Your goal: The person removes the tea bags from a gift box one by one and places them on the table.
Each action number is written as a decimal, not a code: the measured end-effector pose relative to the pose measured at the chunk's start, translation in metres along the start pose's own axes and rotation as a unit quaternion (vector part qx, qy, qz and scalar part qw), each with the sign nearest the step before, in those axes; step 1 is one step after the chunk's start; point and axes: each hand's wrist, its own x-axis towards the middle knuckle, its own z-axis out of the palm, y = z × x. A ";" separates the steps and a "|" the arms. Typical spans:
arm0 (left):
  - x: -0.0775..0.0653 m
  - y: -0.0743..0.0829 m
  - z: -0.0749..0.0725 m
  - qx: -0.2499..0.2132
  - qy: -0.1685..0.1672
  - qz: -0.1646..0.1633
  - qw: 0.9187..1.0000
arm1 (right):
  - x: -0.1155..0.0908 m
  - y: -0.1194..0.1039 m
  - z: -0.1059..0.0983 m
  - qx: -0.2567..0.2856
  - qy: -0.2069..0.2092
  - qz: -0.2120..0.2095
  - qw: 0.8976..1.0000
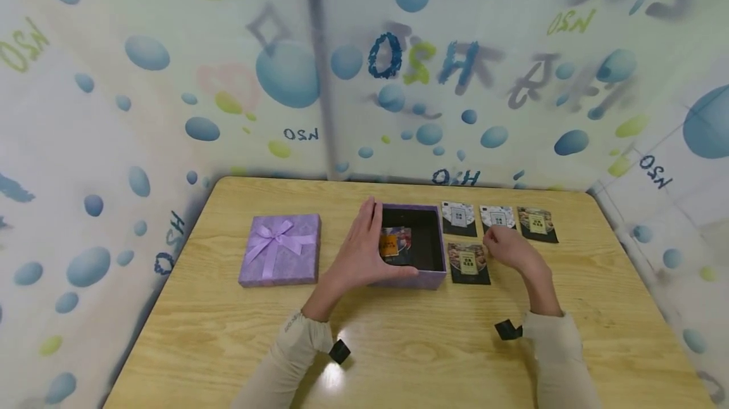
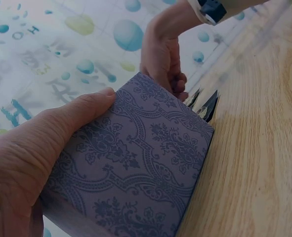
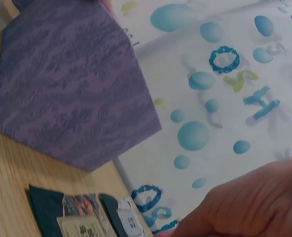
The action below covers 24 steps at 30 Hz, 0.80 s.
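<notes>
My left hand [image 1: 361, 251] rests along the left side of an open purple gift box [image 1: 429, 279], with its straight thumb along the front rim and its fingers toward the back left corner. Inside the box's dark interior lies a packet [image 1: 390, 245] with an orange label. My right hand [image 1: 515, 249], fingers curled, is over the lower part of a white-and-black packet [image 1: 498, 213]. Its fingertips are close to the upper right corner of a food-picture packet [image 1: 469, 263]. I cannot tell whether they pinch anything.
A purple lid [image 1: 279, 249] with a ribbon bow lies left of the box. Another white-and-black packet [image 1: 459, 218] and a food-picture packet [image 1: 537, 224] lie in the back row. The wooden table [image 1: 421, 346] meets a printed curtain [image 1: 364, 111] behind.
</notes>
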 end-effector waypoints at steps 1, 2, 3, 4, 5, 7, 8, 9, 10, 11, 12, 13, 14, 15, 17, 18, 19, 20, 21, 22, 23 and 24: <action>0.000 0.000 0.000 0.000 0.000 0.000 1.000 | 0.000 -0.003 0.001 0.009 0.003 -0.001 1.000; 0.000 -0.001 -0.001 -0.002 0.000 0.000 1.000 | 0.001 -0.006 0.002 0.016 0.002 -0.003 1.000; 0.000 -0.001 -0.001 -0.003 0.000 0.000 1.000 | 0.001 -0.009 0.003 0.024 0.002 -0.006 1.000; -0.001 -0.001 -0.001 -0.002 -0.001 0.001 1.000 | 0.002 -0.012 0.005 0.031 0.004 -0.009 0.999; -0.001 -0.001 -0.001 -0.003 -0.001 0.002 1.000 | 0.002 -0.015 0.006 0.035 0.009 -0.016 0.999; -0.001 -0.001 -0.001 -0.003 -0.001 0.004 1.000 | 0.002 -0.021 0.010 0.033 0.029 -0.035 0.998; -0.001 -0.001 -0.001 -0.003 -0.001 0.006 1.000 | 0.001 -0.025 0.012 0.035 0.043 -0.045 0.997; -0.001 -0.001 -0.001 -0.004 -0.001 0.007 1.000 | 0.001 -0.029 0.015 0.036 0.058 -0.055 0.996; -0.001 -0.002 0.000 -0.004 -0.003 0.007 1.000 | 0.000 -0.034 0.017 0.037 0.072 -0.063 0.995; 0.000 -0.002 0.000 -0.004 -0.004 0.007 1.000 | 0.000 -0.039 0.020 0.035 0.084 -0.072 0.993; 0.000 -0.002 0.000 -0.003 -0.005 0.007 1.000 | -0.001 -0.045 0.023 0.036 0.094 -0.079 0.992; 0.000 -0.002 0.000 -0.002 -0.006 0.006 1.000 | -0.002 -0.050 0.026 0.038 0.102 -0.084 0.991; 0.000 -0.002 0.001 -0.001 -0.006 0.006 1.000 | -0.003 -0.056 0.029 0.039 0.109 -0.088 0.989; 0.000 -0.002 0.001 0.000 -0.006 0.005 1.000 | -0.003 -0.060 0.031 0.038 0.119 -0.090 0.988; -0.001 -0.002 0.000 0.000 -0.004 0.005 1.000 | -0.004 -0.069 0.036 0.043 0.136 -0.097 0.985; -0.001 -0.002 0.000 -0.001 -0.003 0.005 1.000 | -0.005 -0.073 0.038 0.049 0.145 -0.102 0.983; -0.001 -0.002 0.000 -0.001 -0.002 0.006 1.000 | -0.005 -0.076 0.040 0.052 0.157 -0.108 0.980; -0.001 -0.002 0.000 -0.002 -0.002 0.006 1.000 | -0.004 -0.080 0.042 0.053 0.168 -0.115 0.978; -0.002 -0.002 -0.001 -0.003 -0.002 0.006 1.000 | -0.003 -0.083 0.043 0.058 0.176 -0.121 0.975; -0.002 -0.002 -0.001 -0.004 -0.001 0.006 1.000 | -0.001 -0.086 0.045 0.061 0.183 -0.129 0.973; -0.002 -0.002 -0.001 -0.004 0.000 0.007 1.000 | 0.001 -0.090 0.047 0.063 0.186 -0.136 0.971; -0.002 -0.003 -0.002 -0.004 0.001 0.007 1.000 | 0.004 -0.094 0.049 0.061 0.190 -0.142 0.970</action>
